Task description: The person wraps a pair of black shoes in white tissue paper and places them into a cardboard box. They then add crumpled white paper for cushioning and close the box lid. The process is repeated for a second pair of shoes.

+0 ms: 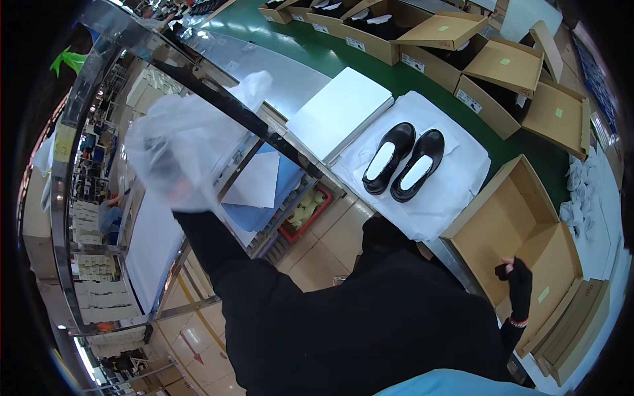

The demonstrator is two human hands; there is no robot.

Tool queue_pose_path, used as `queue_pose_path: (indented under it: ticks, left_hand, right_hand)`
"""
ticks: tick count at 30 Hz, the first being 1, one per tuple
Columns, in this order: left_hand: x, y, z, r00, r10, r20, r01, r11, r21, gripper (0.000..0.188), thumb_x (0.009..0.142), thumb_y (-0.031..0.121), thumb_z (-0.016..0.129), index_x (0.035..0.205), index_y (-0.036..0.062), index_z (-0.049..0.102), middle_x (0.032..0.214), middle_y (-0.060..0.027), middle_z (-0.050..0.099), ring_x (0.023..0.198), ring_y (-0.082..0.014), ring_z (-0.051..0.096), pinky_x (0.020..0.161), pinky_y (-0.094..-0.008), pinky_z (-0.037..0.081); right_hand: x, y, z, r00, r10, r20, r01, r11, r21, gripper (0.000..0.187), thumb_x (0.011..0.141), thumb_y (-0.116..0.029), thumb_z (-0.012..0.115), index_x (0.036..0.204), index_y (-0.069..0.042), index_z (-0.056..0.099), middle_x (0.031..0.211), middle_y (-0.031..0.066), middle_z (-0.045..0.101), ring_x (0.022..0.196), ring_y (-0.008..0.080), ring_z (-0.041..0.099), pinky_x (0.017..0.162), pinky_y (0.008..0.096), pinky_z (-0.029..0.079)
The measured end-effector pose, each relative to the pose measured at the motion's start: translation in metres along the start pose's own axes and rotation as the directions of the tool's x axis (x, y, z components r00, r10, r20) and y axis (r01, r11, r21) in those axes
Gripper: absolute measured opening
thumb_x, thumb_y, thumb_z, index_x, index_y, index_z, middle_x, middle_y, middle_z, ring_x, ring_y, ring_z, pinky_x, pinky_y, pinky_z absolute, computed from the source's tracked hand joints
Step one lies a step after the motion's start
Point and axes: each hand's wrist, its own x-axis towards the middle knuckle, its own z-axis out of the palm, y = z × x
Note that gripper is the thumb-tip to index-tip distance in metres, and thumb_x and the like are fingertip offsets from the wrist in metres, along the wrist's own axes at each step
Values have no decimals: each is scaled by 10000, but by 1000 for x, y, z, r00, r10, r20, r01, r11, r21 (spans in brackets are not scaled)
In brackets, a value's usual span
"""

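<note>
At 10 o'clock, best to ease the translucent plastic film (191, 135) clear of the metal frame (234, 109) with a slow, even pull; likely to snag or tear if jerked across the bar. Observed with left arm outstretched and left hand (177, 191) blurred beneath the film at 9 o'clock, cannot tell whether gripping or merely touching; at 4 o'clock, with gloved right hand (520, 282) curled over the open cardboard box (500, 230), holding nothing visible, contact unclear. Noted at 2 o'clock: black shoes (399, 155) side by side on white paper (462, 178).
</note>
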Motion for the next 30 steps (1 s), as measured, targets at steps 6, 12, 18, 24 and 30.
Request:
queue_pose_path:
  ticks: [6,12,18,24,30]
  left_hand:
    - [-105,167,9,983,-24,183,118,841,-529,220,948,251,508,940,59,615,889,-91,609,846,-253,572,745,-349,461]
    - [-263,340,-4,568,447,691,350,629,-694,212,962,239,507,938,49,597,871,-57,576,824,-202,536,735,-307,435]
    - [-288,407,19,375,674,636,262,581,-770,206,975,228,505,936,39,580,853,-22,542,802,-151,499,725,-266,409]
    - [-219,398,68,579,518,629,194,662,-724,203,989,216,503,933,29,563,835,12,509,779,-100,463,715,-225,383]
    - [-230,383,56,338,503,796,173,798,-578,257,1000,249,495,867,31,515,779,35,426,705,-75,383,648,-212,330]
  right_hand:
    - [83,-74,51,937,-331,111,297,923,245,487,829,-78,683,1280,-17,508,968,50,620,827,122,595,742,266,486]
    - [124,-178,142,542,-785,301,827,562,-26,1113,689,-274,835,1511,-60,116,1497,123,301,1331,245,358,1068,360,328]
    - [115,-143,139,620,-783,45,783,614,-98,647,796,-227,724,1273,-42,328,1203,102,449,1058,192,461,899,323,397]
    - [109,-71,-5,766,-517,-381,538,841,-57,218,903,-181,613,1036,-24,541,909,80,597,786,139,565,731,286,465]
    - [29,-114,-141,697,-693,-182,716,683,142,413,987,-303,436,656,-57,433,812,132,600,853,225,572,771,381,436]
